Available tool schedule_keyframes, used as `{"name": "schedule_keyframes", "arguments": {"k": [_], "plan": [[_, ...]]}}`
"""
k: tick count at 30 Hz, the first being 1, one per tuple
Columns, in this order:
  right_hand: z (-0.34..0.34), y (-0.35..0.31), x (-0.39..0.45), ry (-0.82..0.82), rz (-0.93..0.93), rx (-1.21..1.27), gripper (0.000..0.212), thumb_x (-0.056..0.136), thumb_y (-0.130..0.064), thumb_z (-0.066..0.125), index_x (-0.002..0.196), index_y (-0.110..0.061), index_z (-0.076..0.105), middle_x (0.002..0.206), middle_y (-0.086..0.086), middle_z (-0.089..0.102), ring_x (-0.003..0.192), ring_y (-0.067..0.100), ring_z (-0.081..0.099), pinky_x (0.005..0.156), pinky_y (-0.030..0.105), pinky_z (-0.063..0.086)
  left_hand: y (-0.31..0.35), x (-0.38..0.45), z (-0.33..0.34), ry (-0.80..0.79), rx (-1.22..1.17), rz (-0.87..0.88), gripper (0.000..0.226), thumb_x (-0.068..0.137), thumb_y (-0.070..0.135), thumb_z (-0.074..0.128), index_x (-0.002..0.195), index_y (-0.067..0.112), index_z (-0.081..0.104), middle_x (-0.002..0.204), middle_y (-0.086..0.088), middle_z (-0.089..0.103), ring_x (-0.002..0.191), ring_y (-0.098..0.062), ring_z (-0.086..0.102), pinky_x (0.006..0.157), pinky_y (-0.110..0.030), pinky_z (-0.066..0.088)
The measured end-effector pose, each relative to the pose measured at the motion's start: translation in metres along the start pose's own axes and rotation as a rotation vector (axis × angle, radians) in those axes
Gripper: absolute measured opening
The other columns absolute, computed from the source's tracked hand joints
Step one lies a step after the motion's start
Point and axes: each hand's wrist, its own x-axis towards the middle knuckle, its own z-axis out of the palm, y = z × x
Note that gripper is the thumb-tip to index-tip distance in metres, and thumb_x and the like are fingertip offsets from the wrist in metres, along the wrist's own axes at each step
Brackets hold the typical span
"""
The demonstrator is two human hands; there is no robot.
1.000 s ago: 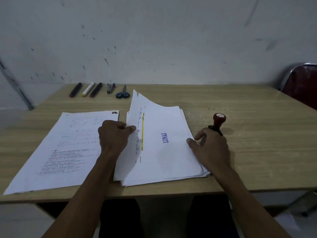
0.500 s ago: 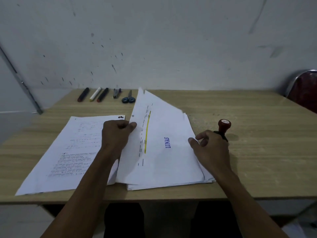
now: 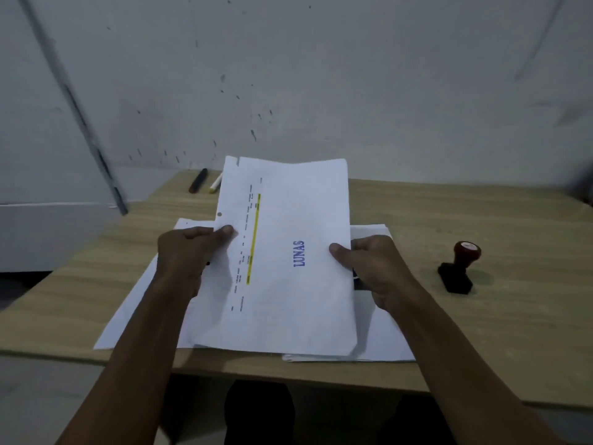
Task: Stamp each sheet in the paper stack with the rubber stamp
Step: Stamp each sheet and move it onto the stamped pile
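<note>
A white sheet (image 3: 288, 220) with a yellow line and a blue "LUNAS" stamp mark is lifted off the table, tilted toward me. My left hand (image 3: 189, 255) pinches its left edge and my right hand (image 3: 369, 268) grips its right edge. Under it on the right lies the paper stack (image 3: 385, 342); the other pile of sheets (image 3: 134, 309) lies to the left, mostly hidden by my arm and the raised sheet. The rubber stamp (image 3: 460, 268), with a red knob and black base, stands alone on the table to the right of my right hand.
The wooden table (image 3: 497, 332) runs to a front edge just below the papers. A dark marker (image 3: 198, 180) and a white-and-yellow marker (image 3: 215, 184) lie at the back left by the wall. A grey wall stands close behind.
My right hand left the stamp's side and took the sheet's right edge. Both hands raised the stamped sheet off the stack. The camera view shifted, hiding the scissors behind the sheet.
</note>
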Motion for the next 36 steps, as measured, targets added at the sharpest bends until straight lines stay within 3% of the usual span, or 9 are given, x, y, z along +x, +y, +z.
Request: {"name": "schedule_keyframes", "arguments": {"k": [3,7,10,12,16,21,26,32,36], "plan": [[0.034,-0.002,0.005,0.01,-0.013,-0.092,0.03,0.08,-0.019,0.08,0.079,0.007,0.066,0.083,0.022,0.072,0.061,0.022,0.062,0.041,0.022,0.042,0.006,0.012,-0.029,0.131,0.117,0.097,0.02,0.067,0.01,0.085,0.075,0.003,0.068,0.044,0.005,0.058,0.034,-0.001,0.047,0.037,-0.013,0.035],[0.076,0.001,0.012,0.007,-0.062,-0.302,0.034,0.074,-0.023,0.083,0.067,0.0,0.059,0.069,0.014,0.066,0.055,0.023,0.062,0.04,0.02,0.038,0.0,0.029,-0.067,0.181,0.385,0.13,0.02,0.066,0.014,0.087,0.063,0.007,0.069,0.056,-0.005,0.059,0.047,-0.014,0.049,0.05,-0.021,0.036],[0.107,0.001,0.02,-0.006,-0.076,-0.458,0.031,0.077,-0.032,0.078,0.08,-0.007,0.059,0.083,0.01,0.065,0.076,0.029,0.066,0.058,0.031,0.05,-0.007,0.037,-0.087,0.23,0.599,0.143,0.018,0.067,0.02,0.087,0.066,0.008,0.073,0.06,-0.007,0.063,0.054,-0.018,0.056,0.053,-0.022,0.038],[0.123,-0.001,0.021,-0.027,-0.081,-0.592,0.028,0.084,-0.032,0.07,0.095,-0.008,0.061,0.093,0.008,0.065,0.086,0.027,0.065,0.069,0.032,0.05,-0.01,0.045,-0.097,0.262,0.707,0.15,0.022,0.066,0.026,0.087,0.074,0.008,0.076,0.069,-0.01,0.068,0.066,-0.025,0.064,0.058,-0.031,0.048],[0.138,-0.007,0.019,-0.013,-0.124,-0.82,0.028,0.086,-0.032,0.066,0.105,-0.013,0.058,0.106,0.003,0.062,0.097,0.026,0.063,0.071,0.03,0.043,-0.013,0.062,-0.103,0.303,0.82,0.13,0.024,0.065,0.031,0.087,0.078,0.015,0.075,0.083,-0.012,0.07,0.081,-0.031,0.066,0.074,-0.043,0.056],[0.139,-0.008,0.013,-0.002,-0.17,-1.026,0.034,0.091,-0.035,0.063,0.116,-0.014,0.052,0.118,0.005,0.058,0.108,0.027,0.059,0.074,0.031,0.038,-0.021,0.067,-0.1,0.286,0.88,0.097,0.024,0.065,0.035,0.087,0.071,0.018,0.071,0.079,-0.007,0.069,0.079,-0.029,0.064,0.068,-0.035,0.051],[0.138,-0.004,0.012,-0.018,-0.191,-1.063,0.036,0.09,-0.037,0.065,0.116,-0.014,0.052,0.117,0.006,0.058,0.107,0.028,0.059,0.074,0.032,0.038,-0.03,0.067,-0.099,0.312,0.919,0.071,0.03,0.062,0.039,0.088,0.071,0.019,0.067,0.082,-0.008,0.068,0.08,-0.03,0.063,0.068,-0.033,0.045],[0.135,-0.006,0.008,0.008,-0.25,-1.066,0.035,0.086,-0.041,0.071,0.102,-0.016,0.052,0.106,0.003,0.059,0.097,0.024,0.062,0.07,0.03,0.041,-0.035,0.063,-0.099,0.345,0.997,0.107,0.054,0.065,0.038,0.086,0.11,0.018,0.064,0.116,-0.009,0.063,0.112,-0.033,0.056,0.086,-0.044,0.046],[0.124,-0.003,0.008,0.037,-0.271,-1.016,0.033,0.087,-0.046,0.066,0.103,-0.018,0.056,0.103,0.001,0.06,0.096,0.024,0.061,0.073,0.029,0.039,-0.033,0.058,-0.088,0.336,0.989,0.216,0.049,0.071,0.035,0.082,0.111,0.014,0.064,0.118,-0.013,0.059,0.112,-0.034,0.054,0.083,-0.043,0.045]]}}
